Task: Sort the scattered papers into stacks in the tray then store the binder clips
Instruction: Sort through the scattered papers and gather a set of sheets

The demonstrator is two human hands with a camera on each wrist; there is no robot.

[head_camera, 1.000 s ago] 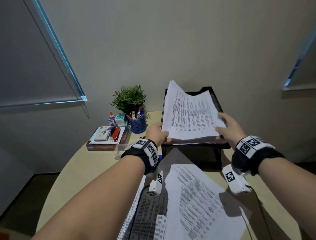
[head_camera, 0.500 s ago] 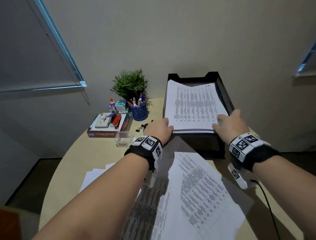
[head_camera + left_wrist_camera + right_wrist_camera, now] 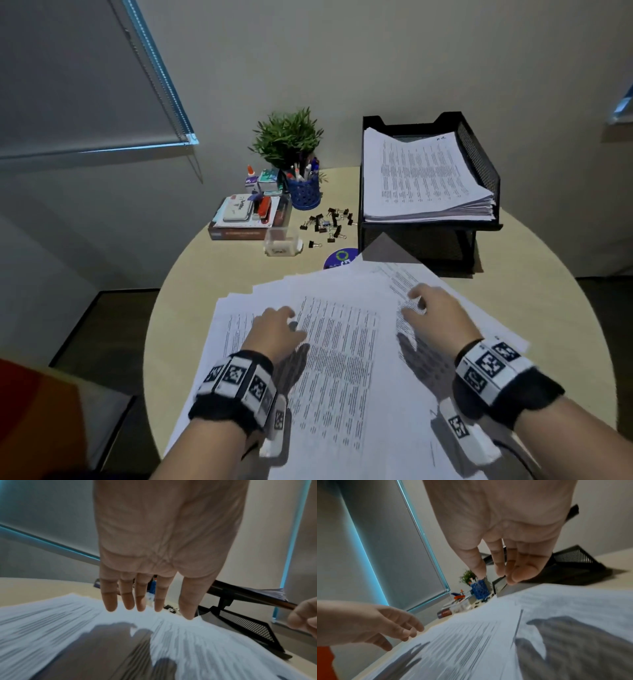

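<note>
Scattered printed papers (image 3: 342, 359) lie fanned across the near half of the round table. My left hand (image 3: 277, 325) hovers just above their left part, fingers straight and spread (image 3: 145, 601), holding nothing. My right hand (image 3: 431, 308) hangs over the right sheets with relaxed fingers (image 3: 505, 566), also empty. At the back right a black mesh tray (image 3: 479, 164) holds a thick stack of papers (image 3: 421, 178). Several black binder clips (image 3: 327, 222) lie loose on the table left of the tray, beside a small clear container (image 3: 282, 241).
Behind the clips stand a blue pen cup (image 3: 303, 192) and a potted plant (image 3: 287, 137). A brown box with stationery on top (image 3: 246, 219) sits at the back left. A round blue sticker (image 3: 340, 258) peeks from under the sheets. Walls and window blinds surround the table.
Both hands let go of the stack set in the tray and drew back toward me, now over the loose sheets. The camera has tilted down, bringing the clips into view.
</note>
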